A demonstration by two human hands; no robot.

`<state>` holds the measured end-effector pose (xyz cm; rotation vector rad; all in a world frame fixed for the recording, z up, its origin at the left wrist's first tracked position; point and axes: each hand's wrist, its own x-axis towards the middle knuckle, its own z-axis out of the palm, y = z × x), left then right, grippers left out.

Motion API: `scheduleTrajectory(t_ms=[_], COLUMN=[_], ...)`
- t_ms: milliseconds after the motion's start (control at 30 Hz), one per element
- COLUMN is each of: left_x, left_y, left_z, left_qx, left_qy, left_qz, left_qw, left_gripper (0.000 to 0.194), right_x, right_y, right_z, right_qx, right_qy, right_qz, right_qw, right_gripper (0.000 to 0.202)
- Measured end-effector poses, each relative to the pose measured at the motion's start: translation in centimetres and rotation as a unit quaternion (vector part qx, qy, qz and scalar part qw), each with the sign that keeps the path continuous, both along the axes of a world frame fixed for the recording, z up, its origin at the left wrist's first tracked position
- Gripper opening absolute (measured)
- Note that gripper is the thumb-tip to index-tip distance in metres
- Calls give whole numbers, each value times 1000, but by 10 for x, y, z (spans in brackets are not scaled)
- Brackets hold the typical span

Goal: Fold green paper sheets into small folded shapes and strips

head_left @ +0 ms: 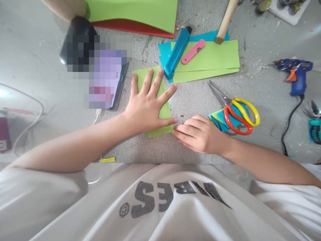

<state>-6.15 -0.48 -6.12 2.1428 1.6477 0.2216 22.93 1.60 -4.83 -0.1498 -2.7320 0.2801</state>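
A light green piece of paper (164,115) lies on the grey table in front of me. My left hand (147,103) rests flat across it with the fingers spread. At the paper's near right corner is my right hand (194,134), its fingers held together and the fingertips touching that corner. Whether it pinches the corner or only presses on it, I cannot tell. Beyond my left fingertips lies a blue box cutter (177,53). Scissors (242,115) with red and yellow handles rest on small green and blue paper pieces (220,120), right of my right hand.
Green strips (213,55) over blue paper hold a pink folding knife (193,52) and a wooden stick's end (225,25). A phone (106,78) with a cable lies left. A blue glue gun (297,72) is far right. Green and red sheets (135,15) lie at the back.
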Motion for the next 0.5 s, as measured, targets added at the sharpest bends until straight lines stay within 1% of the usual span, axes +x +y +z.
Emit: scheduleTrajectory(t_ms=[200,400,500], left_x=[0,1,0], left_y=[0,-1,-1], left_z=[0,1,0], left_qx=[1,6,11], left_qy=[-1,2,3], left_qz=[0,0,0], left_qw=[1000,1000,1000], left_gripper=[118,116,115], right_x=[-6,-14,-19], right_y=[-2,-3,-4], right_z=[-3,-6,-9], right_qx=[16,28,24], right_qy=[-10,-29,-17], right_qz=[-17,-21,-37], right_qw=[1000,999,999], right_gripper=[22,28,27])
